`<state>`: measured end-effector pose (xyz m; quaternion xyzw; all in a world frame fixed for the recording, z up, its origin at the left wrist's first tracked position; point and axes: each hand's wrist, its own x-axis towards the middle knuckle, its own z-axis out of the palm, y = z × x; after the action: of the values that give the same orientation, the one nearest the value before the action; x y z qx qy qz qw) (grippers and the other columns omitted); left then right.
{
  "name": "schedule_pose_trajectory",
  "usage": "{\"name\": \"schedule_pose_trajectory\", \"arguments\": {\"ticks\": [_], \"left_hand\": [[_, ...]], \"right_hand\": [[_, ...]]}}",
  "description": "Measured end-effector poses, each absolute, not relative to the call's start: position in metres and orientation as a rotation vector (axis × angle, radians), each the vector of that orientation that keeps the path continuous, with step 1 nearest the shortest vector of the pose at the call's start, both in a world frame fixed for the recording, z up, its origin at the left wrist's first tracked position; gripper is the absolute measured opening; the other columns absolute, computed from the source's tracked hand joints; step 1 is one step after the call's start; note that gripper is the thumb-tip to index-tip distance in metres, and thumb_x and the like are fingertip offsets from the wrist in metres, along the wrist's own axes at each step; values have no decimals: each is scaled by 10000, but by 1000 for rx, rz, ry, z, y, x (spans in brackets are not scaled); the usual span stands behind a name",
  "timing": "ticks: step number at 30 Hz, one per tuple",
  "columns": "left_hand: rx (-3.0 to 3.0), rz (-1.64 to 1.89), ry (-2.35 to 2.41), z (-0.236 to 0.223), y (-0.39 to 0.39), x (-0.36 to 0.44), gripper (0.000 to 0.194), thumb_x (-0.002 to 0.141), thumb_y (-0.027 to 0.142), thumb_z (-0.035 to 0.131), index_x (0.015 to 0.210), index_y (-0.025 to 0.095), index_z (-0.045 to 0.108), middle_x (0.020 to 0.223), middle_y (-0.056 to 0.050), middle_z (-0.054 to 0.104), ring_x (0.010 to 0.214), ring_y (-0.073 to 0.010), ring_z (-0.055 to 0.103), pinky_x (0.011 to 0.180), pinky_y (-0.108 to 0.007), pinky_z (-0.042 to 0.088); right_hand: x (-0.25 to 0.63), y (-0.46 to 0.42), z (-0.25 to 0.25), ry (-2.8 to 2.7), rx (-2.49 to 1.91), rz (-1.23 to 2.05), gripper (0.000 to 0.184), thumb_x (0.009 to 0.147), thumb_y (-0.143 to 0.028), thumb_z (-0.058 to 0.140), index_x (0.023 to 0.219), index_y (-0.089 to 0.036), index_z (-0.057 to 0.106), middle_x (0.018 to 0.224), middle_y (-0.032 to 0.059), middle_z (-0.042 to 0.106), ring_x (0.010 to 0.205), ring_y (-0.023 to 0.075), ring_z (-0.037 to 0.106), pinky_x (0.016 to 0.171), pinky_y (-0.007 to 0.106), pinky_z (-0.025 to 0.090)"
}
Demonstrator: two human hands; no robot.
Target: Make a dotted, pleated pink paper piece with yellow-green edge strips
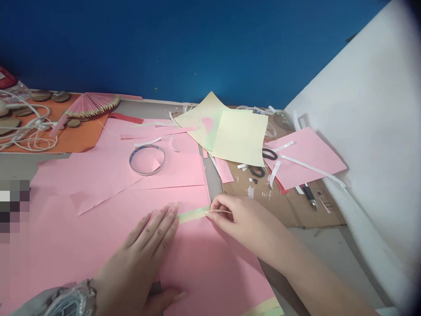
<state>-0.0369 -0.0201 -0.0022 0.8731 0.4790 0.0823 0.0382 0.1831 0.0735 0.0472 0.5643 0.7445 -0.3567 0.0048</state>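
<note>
My left hand lies flat on a large pink paper sheet, fingers stretched out. Its fingertips rest at the left end of a pale yellow-green strip that runs along the sheet's upper edge. At the strip's right end, my right hand pinches a thin, pale strip between thumb and fingers; whether this is part of the yellow-green one I cannot tell. A similar yellow-green band crosses the sheet's near right corner. Beyond my hands, a roll of tape or thin ring sits on more pink paper.
Yellow paper sheets and a pink sheet lie over cardboard, near black-handled scissors and a pen. A pink folded fan and white cable rest on orange paper. A blue wall stands behind.
</note>
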Motion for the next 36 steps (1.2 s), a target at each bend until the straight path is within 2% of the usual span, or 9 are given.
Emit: {"name": "schedule_pose_trajectory", "arguments": {"ticks": [5,14,19,22,26,31,36], "left_hand": [[2620,270,1522,-2,-23,-33,848,787,556,526,1447,114,230,1506,-116,298,1373,-295,269,1115,-402,201],[2689,182,1537,3,-28,-46,827,786,500,541,1442,100,234,1526,-106,249,1398,-258,204,1135,-372,111],[2781,223,1496,8,-24,-40,797,769,590,539,1363,80,392,1523,-184,212,1389,-385,166,1108,-478,115],[2821,223,1356,6,-16,-23,852,809,636,443,1416,54,307,1510,-176,258,1387,-352,200,1115,-450,110],[2754,244,1334,-2,-11,-10,912,785,684,427,1432,64,263,1510,-165,266,1394,-303,199,1116,-406,114],[2693,311,1333,-12,-13,-13,934,757,686,466,1426,63,273,1519,-205,206,1400,-334,159,1114,-432,116],[2705,331,1330,-14,-14,-14,918,760,684,462,1421,70,294,1514,-204,224,1398,-333,169,1115,-425,121]], "right_hand": [[190,73,47,2317,1762,-1209,179,883,-319,479,733,-245,543,662,-82,611,566,94,542,486,220,296],[188,75,45,2322,1777,-1206,201,890,-339,464,728,-233,518,689,-67,617,573,103,533,493,224,299],[183,74,47,2355,1721,-1186,202,895,-298,449,716,-221,501,662,-57,588,548,100,507,497,230,272],[182,73,49,2379,1714,-1142,209,897,-299,448,707,-219,484,643,-60,556,520,94,465,489,229,256],[180,74,49,2385,1698,-1107,204,894,-292,454,705,-217,464,618,-68,525,503,89,432,488,224,252],[179,76,47,2369,1679,-1033,227,896,-292,446,682,-219,437,559,-75,460,492,96,402,464,234,212],[178,77,44,2356,1681,-1003,231,892,-287,450,673,-220,420,542,-78,423,485,97,383,451,237,209]]}}
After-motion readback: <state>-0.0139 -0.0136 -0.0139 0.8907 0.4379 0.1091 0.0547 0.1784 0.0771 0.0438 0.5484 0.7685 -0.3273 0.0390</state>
